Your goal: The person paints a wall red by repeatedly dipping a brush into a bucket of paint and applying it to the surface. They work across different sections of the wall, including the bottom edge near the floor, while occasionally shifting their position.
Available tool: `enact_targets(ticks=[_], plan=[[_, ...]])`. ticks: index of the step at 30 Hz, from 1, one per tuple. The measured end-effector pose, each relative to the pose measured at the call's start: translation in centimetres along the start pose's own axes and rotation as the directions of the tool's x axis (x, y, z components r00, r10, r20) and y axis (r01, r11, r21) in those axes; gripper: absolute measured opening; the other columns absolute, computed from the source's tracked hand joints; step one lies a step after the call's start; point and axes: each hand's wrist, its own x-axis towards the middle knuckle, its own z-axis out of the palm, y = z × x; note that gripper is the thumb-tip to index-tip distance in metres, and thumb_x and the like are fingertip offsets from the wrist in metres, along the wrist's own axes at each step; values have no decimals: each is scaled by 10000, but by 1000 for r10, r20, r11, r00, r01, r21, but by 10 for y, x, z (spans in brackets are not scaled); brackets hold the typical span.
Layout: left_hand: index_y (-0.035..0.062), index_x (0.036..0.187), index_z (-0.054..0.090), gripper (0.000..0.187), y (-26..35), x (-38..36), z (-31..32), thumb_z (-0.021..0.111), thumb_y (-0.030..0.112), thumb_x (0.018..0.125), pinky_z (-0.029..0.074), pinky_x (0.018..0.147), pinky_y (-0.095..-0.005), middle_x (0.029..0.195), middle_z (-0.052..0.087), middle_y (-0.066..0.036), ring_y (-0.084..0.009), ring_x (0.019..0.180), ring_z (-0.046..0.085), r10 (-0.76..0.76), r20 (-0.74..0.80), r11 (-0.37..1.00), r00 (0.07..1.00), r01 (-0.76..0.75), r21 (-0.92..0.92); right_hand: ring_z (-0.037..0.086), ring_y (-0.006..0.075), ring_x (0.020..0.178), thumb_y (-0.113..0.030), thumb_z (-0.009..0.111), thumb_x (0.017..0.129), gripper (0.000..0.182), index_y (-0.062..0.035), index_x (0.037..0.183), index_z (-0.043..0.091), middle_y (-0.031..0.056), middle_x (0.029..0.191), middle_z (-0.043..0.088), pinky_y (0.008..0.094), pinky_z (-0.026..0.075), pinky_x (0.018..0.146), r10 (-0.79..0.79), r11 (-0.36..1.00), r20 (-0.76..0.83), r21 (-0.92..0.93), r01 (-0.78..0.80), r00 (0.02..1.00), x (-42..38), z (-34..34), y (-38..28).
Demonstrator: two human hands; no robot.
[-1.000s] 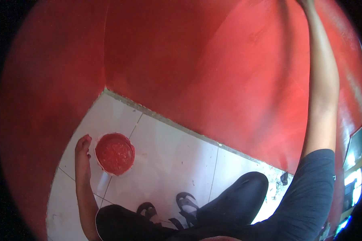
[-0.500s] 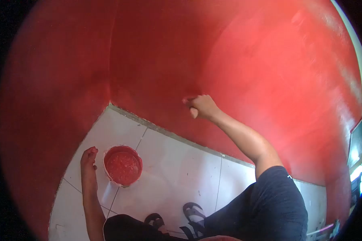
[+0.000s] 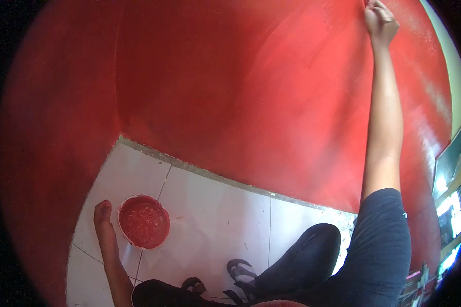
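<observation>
My right hand is raised on a straight arm at the top edge of the view, close against the red wall. Its fingers are curled closed, and whatever they hold is mostly out of view; only a small dark red bit shows by the fingertips. Low on the left, my left hand is beside a round bucket with a paint-smeared rim. Red paint fills part of the bucket. The left fingers look curled, with red on their tips, and what they grip is hidden.
White floor tiles meet the wall along a rough grey strip. The wall turns a corner at left. My sandalled feet are near the bottom. At far right are a pale wall edge and a bright window-like opening.
My right hand has swept up and right along the wall, and the arm has straightened. My left hand and the bucket appear slightly lower and further left as the view shifts.
</observation>
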Motion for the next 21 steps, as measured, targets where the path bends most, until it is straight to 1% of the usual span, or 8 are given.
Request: enact_targets(ticks=[3, 5, 7, 11, 13, 16, 19, 21], plan=[[77, 1311, 521, 547, 25, -16, 3, 533, 474, 935, 201, 1118, -550, 1387, 497, -116, -285, 1351, 380, -75, -43, 997, 996, 74, -13, 710, 258, 803, -114, 598, 864, 282, -216, 1086, 738, 87, 994, 732, 348, 548, 681, 101, 751, 525, 517, -410, 845, -105, -44, -46], [75, 1321, 516, 558, 33, -22, 6, 527, 480, 937, 197, 1123, -548, 1391, 493, -122, -289, 1350, 379, -61, -46, 998, 997, 61, -5, 704, 256, 876, -148, 629, 854, 281, -170, 1131, 676, 49, 1074, 705, 371, 570, 664, -377, 908, 355, 326, 265, 856, -203, -77, -78], [73, 1331, 511, 569, 33, -22, 7, 521, 485, 940, 194, 1127, -546, 1395, 489, -127, -293, 1349, 378, -42, -64, 999, 997, 42, -1, 681, 239, 986, -179, 650, 838, 320, -185, 1157, 648, 37, 1117, 684, 320, 588, 635, -529, 838, 495, 432, 332, 689, -288, -121, -106], [78, 1345, 506, 565, 29, -19, 4, 516, 472, 940, 206, 1117, -549, 1401, 490, -122, -293, 1347, 378, -55, -50, 999, 997, 55, -3, 702, 270, 894, -194, 642, 851, 180, -225, 1009, 724, 60, 1058, 714, 392, 585, 688, -675, 662, 557, 747, 63, 485, -311, -161, -133], [81, 1345, 507, 561, 27, -19, 6, 516, 470, 940, 200, 1117, -549, 1402, 491, -119, -290, 1349, 376, -52, -56, 998, 997, 51, -20, 702, 297, 901, -215, 638, 858, 138, -180, 930, 751, 84, 1007, 730, 392, 571, 710, -718, 528, 639, 759, -382, 277, -266, -141, -127], [84, 1342, 510, 548, 19, -12, 3, 516, 457, 941, 191, 1116, -539, 1397, 496, -113, -280, 1351, 374, -57, -15, 998, 998, 57, -24, 676, 161, 937, -73, 570, 782, 121, -17, 726, 661, 57, 979, 740, 314, 535, 760, -540, -55, 663, 587, -808, 518, -194, -59, -69], [92, 1339, 514, 533, 10, -7, 1, 516, 447, 942, 183, 1114, -531, 1404, 492, -104, -274, 1356, 369, -98, -11, 995, 995, 98, -6, 516, 90, 742, 108, 551, 770, 148, -35, 745, 522, -17, 746, 536, 275, 480, 684, -375, 245, 307, 943, -226, 875, -75, -10, -12], [102, 1339, 513, 532, 12, -8, -2, 520, 451, 937, 195, 1107, -528, 1413, 485, -96, -268, 1362, 363, -126, -45, 992, 991, 126, -20, 558, 139, 627, -9, 599, 782, 95, -70, 715, 568, 16, 686, 591, 316, 464, 592, -287, 596, 51, 791, 136, 957, -14, 1, 13]])
